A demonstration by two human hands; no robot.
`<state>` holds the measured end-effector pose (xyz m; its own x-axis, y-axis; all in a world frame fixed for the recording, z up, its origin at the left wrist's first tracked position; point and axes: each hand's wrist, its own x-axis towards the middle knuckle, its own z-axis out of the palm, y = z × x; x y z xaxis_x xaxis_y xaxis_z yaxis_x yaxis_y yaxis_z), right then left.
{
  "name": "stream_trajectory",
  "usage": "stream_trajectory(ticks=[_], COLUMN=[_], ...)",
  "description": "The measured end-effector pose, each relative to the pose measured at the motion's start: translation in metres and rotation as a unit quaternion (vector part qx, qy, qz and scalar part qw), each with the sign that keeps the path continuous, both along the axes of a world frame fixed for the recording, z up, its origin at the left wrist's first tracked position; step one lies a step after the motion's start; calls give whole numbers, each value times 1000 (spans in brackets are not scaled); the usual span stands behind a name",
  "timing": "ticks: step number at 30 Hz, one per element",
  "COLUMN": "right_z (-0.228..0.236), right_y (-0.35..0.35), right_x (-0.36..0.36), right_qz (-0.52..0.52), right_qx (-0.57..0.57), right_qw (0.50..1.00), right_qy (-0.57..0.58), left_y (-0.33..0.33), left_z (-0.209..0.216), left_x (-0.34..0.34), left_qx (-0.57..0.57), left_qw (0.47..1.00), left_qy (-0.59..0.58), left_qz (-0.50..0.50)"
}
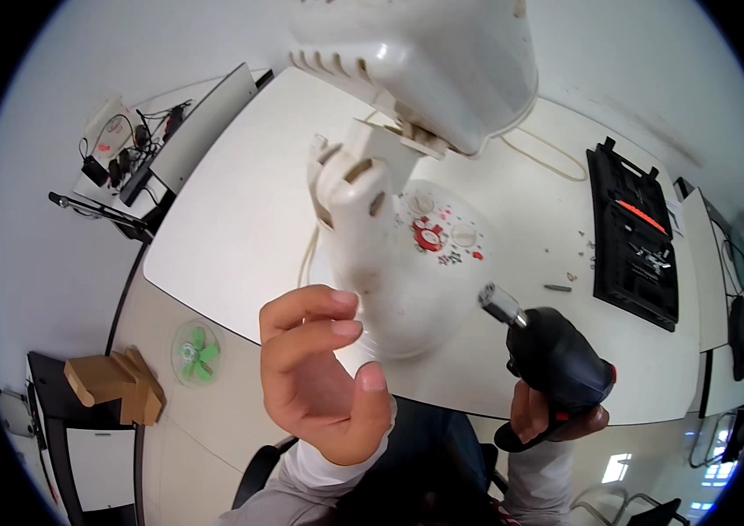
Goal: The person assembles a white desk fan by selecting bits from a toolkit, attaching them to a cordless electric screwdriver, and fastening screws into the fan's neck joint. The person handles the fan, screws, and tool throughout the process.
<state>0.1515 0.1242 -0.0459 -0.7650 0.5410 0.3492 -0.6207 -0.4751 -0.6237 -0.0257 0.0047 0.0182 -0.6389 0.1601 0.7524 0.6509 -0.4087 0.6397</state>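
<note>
A white electric fan body stands on the table in front of me, its base [424,298] bearing two knobs and red printed decoration. Above the base, the neck [356,197] joins the large motor housing [442,70], which fills the top of the view. My left hand [323,377] hovers just in front of the base, palm up, fingers curled but apart, with nothing in it. In my right hand [534,414] is a black cordless screwdriver [560,359], gripped by its handle. Its silver socket tip [501,304] points toward the base, apart from it.
An open black tool case [637,237] with an orange-red tool lies at the table's right. Beside it are a loose bit [557,287] and several small screws. A green fan blade in a round guard [195,353] and a cardboard box [117,386] sit at lower left.
</note>
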Motion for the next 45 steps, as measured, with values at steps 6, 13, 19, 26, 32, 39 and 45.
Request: stream_trajectory(ticks=[6, 13, 19, 26, 32, 39, 45], right_z=[38, 60, 66, 76, 95, 110, 115], right_y=[-6, 2, 1, 1, -2, 2, -7], right_x=[-22, -35, -40, -38, -35, -32, -45], right_qz=[-40, -10, 7, 14, -9, 0, -138], right_qx=[2, 27, 15, -1, 11, 35, 95], right_qw=[992, 980, 978, 973, 965, 955, 934], right_qy=[-117, -195, -210, -232, -262, -294, -315], left_y=[8, 25, 35, 36, 37, 44, 43], left_z=[-4, 1, 13, 18, 18, 23, 26], left_x=[-25, -48, -58, -62, -64, -58, -57], left_qx=[-49, -61, -69, -82, -82, -83, -70], left_qw=[993, 995, 995, 987, 990, 991, 987], left_qy=[-17, -73, -68, -67, -50, -73, -92], left_qz=[104, -8, -36, -117, -106, -70, -113])
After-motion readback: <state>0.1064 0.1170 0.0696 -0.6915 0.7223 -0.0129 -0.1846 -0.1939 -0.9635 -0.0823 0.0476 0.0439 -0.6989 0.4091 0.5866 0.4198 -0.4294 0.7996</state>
